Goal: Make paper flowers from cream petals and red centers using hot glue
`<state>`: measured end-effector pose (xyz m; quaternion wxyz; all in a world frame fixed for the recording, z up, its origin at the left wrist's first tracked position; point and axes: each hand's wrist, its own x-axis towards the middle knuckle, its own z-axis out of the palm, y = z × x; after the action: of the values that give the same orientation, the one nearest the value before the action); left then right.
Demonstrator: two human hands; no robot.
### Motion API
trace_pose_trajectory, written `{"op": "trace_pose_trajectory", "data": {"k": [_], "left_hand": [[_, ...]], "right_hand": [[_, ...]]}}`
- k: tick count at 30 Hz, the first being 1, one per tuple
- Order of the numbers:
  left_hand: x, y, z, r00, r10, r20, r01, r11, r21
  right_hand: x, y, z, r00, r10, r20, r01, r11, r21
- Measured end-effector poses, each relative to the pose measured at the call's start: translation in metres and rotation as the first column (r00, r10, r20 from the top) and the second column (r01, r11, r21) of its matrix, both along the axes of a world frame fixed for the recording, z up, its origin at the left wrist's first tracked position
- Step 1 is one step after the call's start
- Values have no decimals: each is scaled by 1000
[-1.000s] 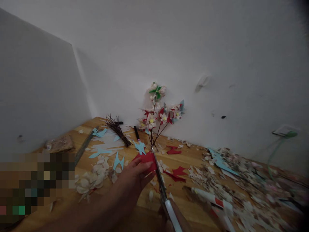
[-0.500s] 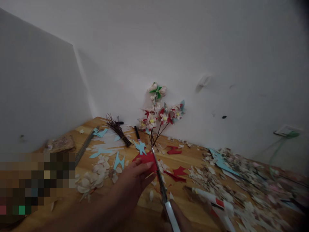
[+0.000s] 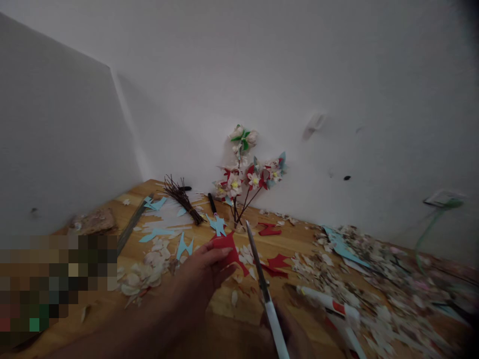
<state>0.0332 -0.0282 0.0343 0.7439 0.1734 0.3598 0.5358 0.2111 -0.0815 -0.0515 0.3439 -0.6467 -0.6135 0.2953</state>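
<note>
Between the thumb and fingers of my left hand (image 3: 204, 267) is a piece of red paper (image 3: 226, 247) with cut, pointed edges. My right hand (image 3: 288, 331) is wrapped round the white handle of a pair of scissors (image 3: 257, 254). The blades point up and away, just right of the red paper and apart from it; they look closed together. Beyond them, artificial flowers on twigs (image 3: 235, 184) stand against the wall, with white petals and red, blue and green leaves. Red paper scraps (image 3: 279, 263) lie right of the scissors, and a light blue cut-out (image 3: 218, 224) lies behind the red paper.
A bundle of brown twigs (image 3: 183, 199) rests on white strips at the back left, near a metal ruler (image 3: 136, 224). White petals (image 3: 151, 264) lie at left; a bigger heap (image 3: 329, 269) covers the right side. A glue tube (image 3: 329, 304) lies at front right.
The scissors have moved right, away from the red paper that they were touching. My left hand has turned the paper slightly and shifted a little left.
</note>
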Motion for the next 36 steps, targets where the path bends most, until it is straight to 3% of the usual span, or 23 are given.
{"op": "trace_pose_trajectory", "data": {"k": [5, 9, 12, 16, 19, 22, 25, 29, 36], "left_hand": [[-15, 7, 10, 999, 39, -12, -39, 998, 51], [-31, 10, 9, 995, 65, -80, -58, 995, 76], [-43, 7, -10, 980, -15, -197, 31, 996, 79], [-58, -2, -53, 906, -269, -326, 286, 958, 3], [-66, -8, -79, 849, -336, -408, 385, 922, 42], [-66, -9, -91, 772, -357, -526, 472, 876, 98], [-61, -8, -93, 742, -345, -574, 510, 847, 149], [-53, -11, -85, 745, -329, -580, 499, 853, 156], [-53, -16, -78, 721, -376, -582, 557, 814, 164]], "right_hand": [[8, 6, 32, 955, -130, 267, 148, 988, -47], [18, 9, 43, 839, -72, 540, 128, 989, -68], [25, 10, 39, 769, 10, 639, 62, 994, -90], [27, 13, 27, 742, 77, 666, 26, 989, -144], [25, 15, 24, 748, 104, 655, -4, 988, -153], [25, 18, 25, 759, 120, 640, -26, 988, -154], [27, 19, 26, 783, 110, 612, -32, 990, -137], [29, 20, 23, 800, 92, 593, -41, 994, -99], [26, 22, 20, 733, 77, 675, -79, 996, -27]]}}
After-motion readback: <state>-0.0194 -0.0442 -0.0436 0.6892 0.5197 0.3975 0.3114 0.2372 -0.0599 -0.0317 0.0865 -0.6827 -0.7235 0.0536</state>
